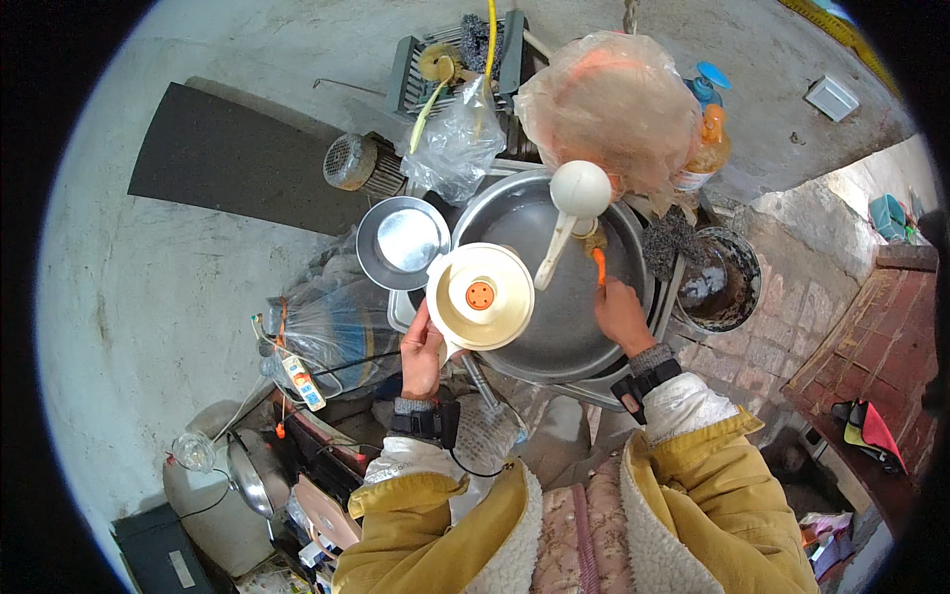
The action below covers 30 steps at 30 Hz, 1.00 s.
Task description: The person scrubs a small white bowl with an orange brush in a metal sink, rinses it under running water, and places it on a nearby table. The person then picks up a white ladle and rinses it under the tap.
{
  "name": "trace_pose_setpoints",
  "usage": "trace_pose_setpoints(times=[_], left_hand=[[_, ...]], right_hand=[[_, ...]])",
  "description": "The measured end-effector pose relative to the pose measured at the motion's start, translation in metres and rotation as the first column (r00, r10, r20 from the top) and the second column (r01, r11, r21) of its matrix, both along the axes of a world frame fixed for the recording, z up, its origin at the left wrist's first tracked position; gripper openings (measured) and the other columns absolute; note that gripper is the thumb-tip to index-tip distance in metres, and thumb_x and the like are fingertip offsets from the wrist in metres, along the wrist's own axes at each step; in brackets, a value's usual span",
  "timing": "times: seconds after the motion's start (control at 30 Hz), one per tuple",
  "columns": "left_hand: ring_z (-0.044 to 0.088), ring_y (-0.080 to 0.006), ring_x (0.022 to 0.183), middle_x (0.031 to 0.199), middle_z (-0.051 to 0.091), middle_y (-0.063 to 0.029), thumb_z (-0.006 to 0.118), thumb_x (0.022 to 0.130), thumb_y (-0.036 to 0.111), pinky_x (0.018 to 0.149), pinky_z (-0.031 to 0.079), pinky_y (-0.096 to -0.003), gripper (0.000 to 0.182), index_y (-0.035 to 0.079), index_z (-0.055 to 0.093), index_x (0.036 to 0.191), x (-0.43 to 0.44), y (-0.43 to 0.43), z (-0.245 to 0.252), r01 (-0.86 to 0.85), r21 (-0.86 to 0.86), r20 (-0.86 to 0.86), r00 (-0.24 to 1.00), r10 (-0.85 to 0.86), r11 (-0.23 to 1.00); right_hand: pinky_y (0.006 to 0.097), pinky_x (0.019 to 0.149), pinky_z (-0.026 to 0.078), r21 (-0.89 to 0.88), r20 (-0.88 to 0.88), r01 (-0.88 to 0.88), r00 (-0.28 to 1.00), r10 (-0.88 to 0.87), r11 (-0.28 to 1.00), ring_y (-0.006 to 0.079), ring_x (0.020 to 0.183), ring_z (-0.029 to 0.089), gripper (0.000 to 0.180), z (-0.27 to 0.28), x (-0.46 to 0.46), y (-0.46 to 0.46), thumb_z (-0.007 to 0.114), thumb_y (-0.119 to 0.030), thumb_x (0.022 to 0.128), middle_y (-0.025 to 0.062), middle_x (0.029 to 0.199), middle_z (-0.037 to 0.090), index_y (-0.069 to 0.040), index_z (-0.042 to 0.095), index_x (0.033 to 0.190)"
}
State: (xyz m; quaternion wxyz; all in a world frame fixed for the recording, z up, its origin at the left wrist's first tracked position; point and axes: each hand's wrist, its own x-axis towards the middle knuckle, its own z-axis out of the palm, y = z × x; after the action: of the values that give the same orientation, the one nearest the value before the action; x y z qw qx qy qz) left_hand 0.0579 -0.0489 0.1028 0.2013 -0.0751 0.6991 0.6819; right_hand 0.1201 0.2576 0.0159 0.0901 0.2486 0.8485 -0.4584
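Observation:
My left hand (421,353) holds a cream plastic container (481,296), open side up, with an orange perforated disc at its centre. My right hand (625,315) grips the orange handle of a small brush (598,256) over a large round metal basin (549,327) that seems to hold water. Beyond the container, a white ladle-like faucet or scoop (581,191) slants over the basin; its exact kind cannot be told. A metal bowl (406,241) stands beside the basin's left rim, close to the container.
Behind the basin are a large plastic bag (608,104), pump bottles (709,152) and a rack (404,74) with scrubbers. A dark scouring pad (670,241) lies at the right rim, beside a dirty bucket (718,280). A power strip (303,382) hangs at left.

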Motion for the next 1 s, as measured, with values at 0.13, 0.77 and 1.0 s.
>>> trace_pose_setpoints(times=[0.13, 0.77, 1.0], left_hand=[[0.055, -0.0128, 0.111, 0.130, 0.056, -0.0059, 0.047, 0.098, 0.001, 0.095, 0.044, -0.0272, 0.045, 0.001, 0.042, 0.143, -0.004, 0.007, 0.004, -0.025, -0.017, -0.116, 0.993, 0.023, 1.000], [0.057, -0.0132, 0.109, 0.130, 0.057, -0.0072, 0.048, 0.099, 0.004, 0.090, 0.049, -0.0267, 0.045, 0.000, 0.040, 0.143, -0.016, 0.012, -0.008, -0.082, -0.035, -0.074, 0.994, 0.079, 0.996], [0.064, -0.0153, 0.096, 0.121, 0.061, -0.0076, 0.048, 0.099, 0.007, 0.069, 0.059, -0.0273, 0.043, 0.006, 0.042, 0.142, -0.012, 0.030, -0.024, -0.073, -0.103, 0.031, 0.997, 0.077, 0.992]], right_hand=[[0.0555, 0.075, 0.048, 0.031, 0.047, -0.062, 0.997, 0.060, 0.998, 0.0492, 0.085, 0.061, 0.024, 0.002, -0.002, -0.001, 0.049, -0.015, 0.093, 0.0309, 0.086, 0.063, 0.007, 0.058, 0.098], [0.0558, 0.075, 0.049, -0.045, 0.040, -0.102, 0.994, 0.104, 0.994, 0.0476, 0.084, 0.062, 0.027, -0.006, 0.000, -0.002, 0.050, -0.022, 0.094, 0.0296, 0.088, 0.064, 0.003, 0.060, 0.099], [0.0560, 0.076, 0.049, -0.087, 0.121, -0.111, 0.985, 0.121, 0.990, 0.0479, 0.086, 0.062, 0.028, -0.002, 0.001, 0.003, 0.049, -0.021, 0.095, 0.0298, 0.089, 0.064, 0.004, 0.061, 0.099]])
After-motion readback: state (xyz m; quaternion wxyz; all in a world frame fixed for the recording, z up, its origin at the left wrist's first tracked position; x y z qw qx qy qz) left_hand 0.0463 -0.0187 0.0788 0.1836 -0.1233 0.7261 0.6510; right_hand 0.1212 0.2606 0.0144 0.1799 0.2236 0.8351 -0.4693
